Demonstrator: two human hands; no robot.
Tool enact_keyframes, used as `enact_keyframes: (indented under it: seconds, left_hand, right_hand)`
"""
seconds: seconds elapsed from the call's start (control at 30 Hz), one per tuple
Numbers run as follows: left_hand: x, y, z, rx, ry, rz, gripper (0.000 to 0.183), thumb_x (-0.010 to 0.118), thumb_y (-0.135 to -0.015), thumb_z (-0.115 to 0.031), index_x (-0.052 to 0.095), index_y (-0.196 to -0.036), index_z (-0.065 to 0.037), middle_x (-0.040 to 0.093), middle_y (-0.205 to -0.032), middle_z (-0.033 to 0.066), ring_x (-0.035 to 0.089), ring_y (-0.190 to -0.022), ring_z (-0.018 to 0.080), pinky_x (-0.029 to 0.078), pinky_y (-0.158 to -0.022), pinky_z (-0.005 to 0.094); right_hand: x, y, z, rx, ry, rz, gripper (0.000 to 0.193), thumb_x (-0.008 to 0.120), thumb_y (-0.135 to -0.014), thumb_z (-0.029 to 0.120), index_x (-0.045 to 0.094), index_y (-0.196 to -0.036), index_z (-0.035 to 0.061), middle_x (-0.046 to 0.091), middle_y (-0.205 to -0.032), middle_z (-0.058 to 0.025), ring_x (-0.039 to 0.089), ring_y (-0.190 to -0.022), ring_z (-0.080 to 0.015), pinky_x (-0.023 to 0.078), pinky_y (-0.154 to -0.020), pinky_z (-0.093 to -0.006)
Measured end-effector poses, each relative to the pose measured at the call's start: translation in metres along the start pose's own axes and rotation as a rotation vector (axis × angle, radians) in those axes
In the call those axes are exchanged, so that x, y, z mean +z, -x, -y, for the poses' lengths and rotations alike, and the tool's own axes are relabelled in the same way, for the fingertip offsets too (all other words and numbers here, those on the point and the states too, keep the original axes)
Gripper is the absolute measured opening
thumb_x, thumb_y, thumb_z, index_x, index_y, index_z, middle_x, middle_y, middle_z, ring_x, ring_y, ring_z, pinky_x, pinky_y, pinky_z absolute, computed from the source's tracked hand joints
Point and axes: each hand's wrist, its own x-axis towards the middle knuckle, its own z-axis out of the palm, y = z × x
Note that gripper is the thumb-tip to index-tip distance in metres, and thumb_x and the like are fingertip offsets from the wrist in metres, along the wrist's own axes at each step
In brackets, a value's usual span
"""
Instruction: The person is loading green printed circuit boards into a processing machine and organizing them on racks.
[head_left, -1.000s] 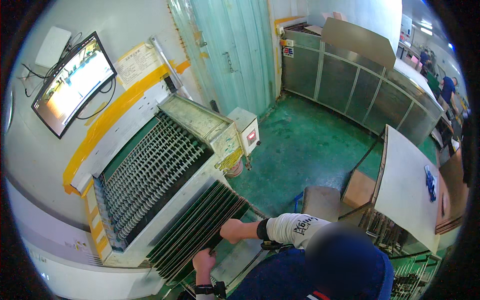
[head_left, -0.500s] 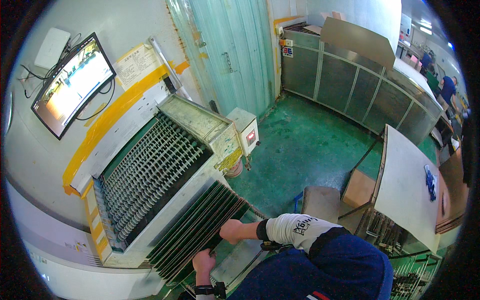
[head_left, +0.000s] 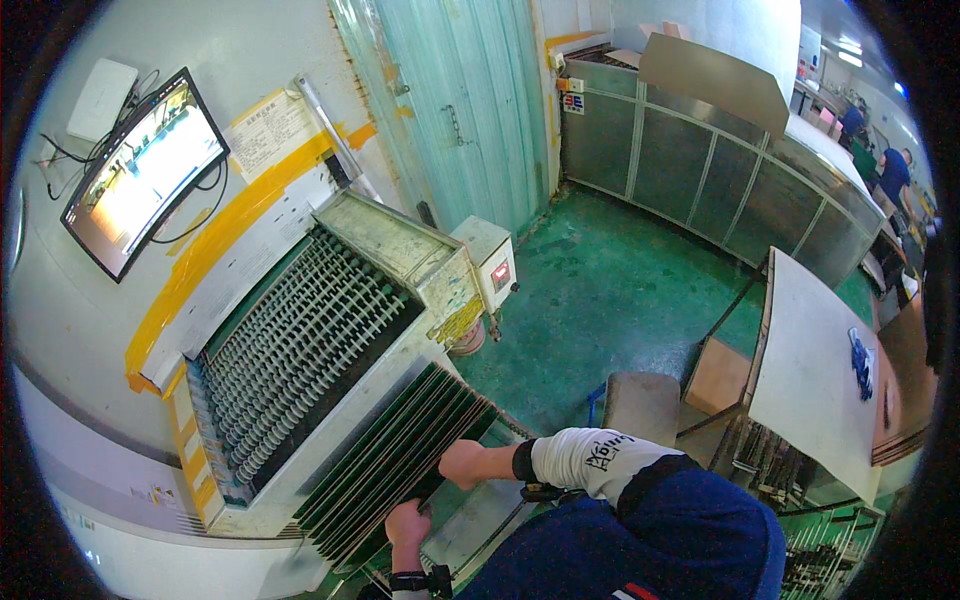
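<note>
A row of thin green panels (head_left: 400, 450) stands on edge in a slanted rack at the front of a conveyor machine. My right hand (head_left: 463, 462), on a white-sleeved arm, grips the near edge of the panels at the right end of the row. My left hand (head_left: 408, 522), with a dark strap on its wrist, holds the panel edges a little lower and to the left. Behind the rack lies the machine's bed of grey-green rollers (head_left: 300, 350).
A monitor (head_left: 140, 170) hangs on the wall at upper left. A small control box (head_left: 492, 262) sits on the machine's right corner. On the green floor are a grey stool (head_left: 642, 402), a white table (head_left: 815, 370) and grey panelled partitions (head_left: 700, 180). People stand far right.
Both hands stay in the same place on the panels. Only the blue clothing at the lower edge has shifted slightly.
</note>
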Motion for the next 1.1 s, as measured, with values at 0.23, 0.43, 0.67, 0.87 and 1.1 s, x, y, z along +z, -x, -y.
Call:
enact_keyframes:
  seconds: [0.23,0.43,0.67,0.87,1.1]
  left_hand:
    - [-0.005,0.002,-0.004,0.014,0.011,0.002,0.033,0.059,-0.077,-0.036,0.066,-0.102,-0.014,0.066,-0.092,0.0137,0.062,-0.085,0.0318,0.049,-0.072,0.0419]
    - [0.001,-0.001,-0.003,0.042,0.028,-0.041,0.030,0.059,-0.077,-0.036,0.067,-0.094,-0.013,0.066,-0.088,0.0136,0.062,-0.083,0.0328,0.049,-0.070,0.0430]
    - [0.006,0.008,0.014,0.140,0.063,-0.058,0.026,0.057,-0.077,-0.033,0.066,-0.081,-0.009,0.064,-0.082,0.0154,0.062,-0.080,0.0339,0.049,-0.069,0.0458]
    - [-0.078,0.037,0.003,0.193,0.001,-0.133,0.022,0.058,-0.077,-0.030,0.065,-0.077,-0.008,0.062,-0.076,0.0157,0.061,-0.075,0.0339,0.049,-0.067,0.0452]
    - [-0.264,0.115,-0.003,0.210,0.013,-0.280,0.021,0.065,-0.075,-0.029,0.068,-0.080,-0.009,0.061,-0.072,0.0154,0.059,-0.071,0.0351,0.047,-0.062,0.0445]
  right_hand:
    - [-0.003,0.004,0.000,-0.013,-0.005,-0.017,0.019,0.069,-0.059,0.016,0.070,-0.076,0.0075,0.067,-0.077,-0.0091,0.065,-0.075,-0.0288,0.052,-0.063,-0.0416]
    - [-0.009,0.009,-0.002,-0.009,-0.013,0.018,0.018,0.065,-0.062,0.014,0.069,-0.076,0.0055,0.067,-0.078,-0.0105,0.065,-0.077,-0.0295,0.052,-0.064,-0.0409]
    - [-0.008,0.001,0.001,-0.041,-0.028,0.076,0.019,0.061,-0.067,0.016,0.069,-0.082,0.0068,0.067,-0.083,-0.0124,0.065,-0.081,-0.0310,0.052,-0.067,-0.0423]
    - [-0.083,0.027,0.010,-0.201,0.128,-0.015,0.023,0.060,-0.077,0.030,0.065,-0.088,0.0100,0.065,-0.087,-0.0124,0.063,-0.083,-0.0314,0.050,-0.067,-0.0451]
    - [-0.269,0.129,0.027,-0.498,-0.315,-0.562,0.029,0.060,-0.083,0.035,0.062,-0.089,0.0063,0.063,-0.075,-0.0115,0.062,-0.076,-0.0321,0.048,-0.065,-0.0390]
